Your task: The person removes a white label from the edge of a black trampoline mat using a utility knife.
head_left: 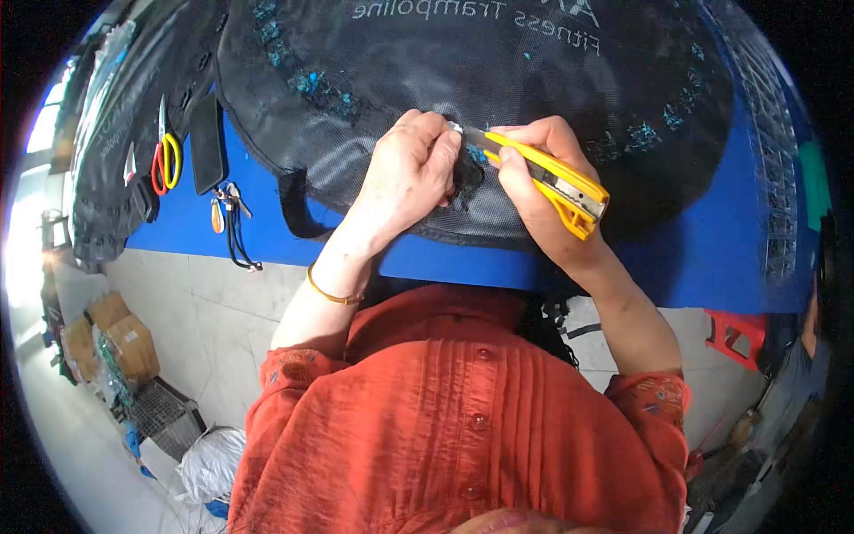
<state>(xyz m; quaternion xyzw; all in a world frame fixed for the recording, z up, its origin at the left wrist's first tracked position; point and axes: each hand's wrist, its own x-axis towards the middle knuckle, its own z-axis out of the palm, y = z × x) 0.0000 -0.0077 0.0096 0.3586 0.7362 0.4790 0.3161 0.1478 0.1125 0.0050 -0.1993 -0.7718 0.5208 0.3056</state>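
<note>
A round black trampoline mat (427, 80) with printed lettering lies on the blue table (445, 265). Blue thread tufts (311, 84) run in an arc across it. My right hand (556, 182) grips a yellow utility knife (569, 182), its blade pointing left to the tips of my left fingers. My left hand (412, 169) is closed in a pinch on the mat's fabric, beside the blade tip. Just under the blade lie blue threads and a dark frayed patch (469, 178). A black strap loop (298, 206) sticks out at the mat's left edge.
Left of the mat are red-and-yellow scissors (166, 160), a black phone (208, 144) and keys on a black cord (233, 214). More black fabric (116, 160) lies farther left. Cardboard boxes (132, 347) stand on the floor at left; a red stool (737, 336) is at right.
</note>
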